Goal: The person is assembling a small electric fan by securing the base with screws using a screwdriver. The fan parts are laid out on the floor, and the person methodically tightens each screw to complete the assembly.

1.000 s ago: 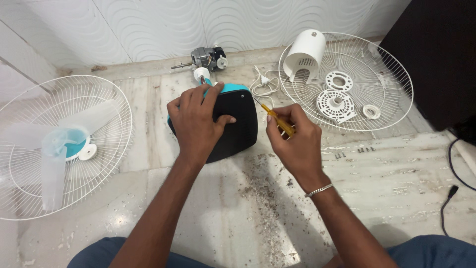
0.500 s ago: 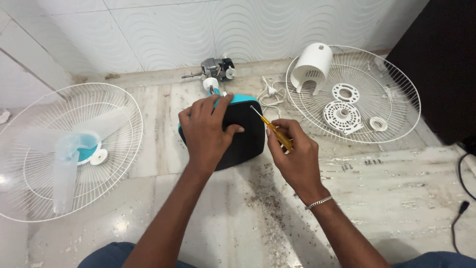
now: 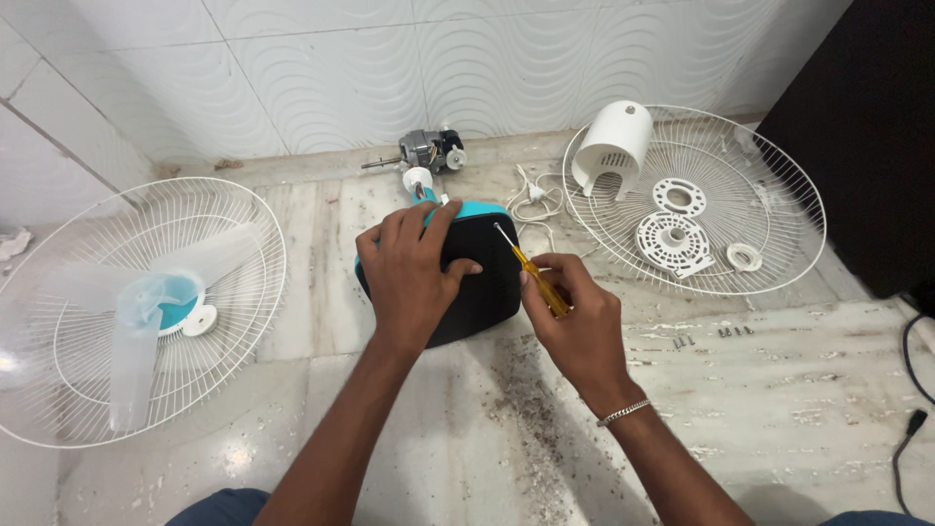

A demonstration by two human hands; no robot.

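My left hand [image 3: 411, 276] presses down on a black fan base with a teal rim [image 3: 480, 278] that lies on the marble floor. Its fingers curl over the far edge and the thumb rests on the black face. My right hand [image 3: 573, 319] grips a yellow-handled screwdriver [image 3: 531, 269]; the metal tip touches the upper right part of the black face. A fan motor [image 3: 429, 149] lies beyond the base by the wall, and a white cord [image 3: 534, 204] coils beside it.
A white wire guard [image 3: 136, 302] with translucent blue blades lies left. Another guard [image 3: 696, 200] to the right holds a white motor cover [image 3: 612, 146] and white plastic rings. Small screws [image 3: 706, 336] and dirt lie on the floor. Black cable [image 3: 911, 429] and a dark cabinet are at right.
The view has tilted, so everything sits lower in frame. My right hand has moved the screwdriver tip left, onto the black face near its top right corner. My left hand keeps its hold.
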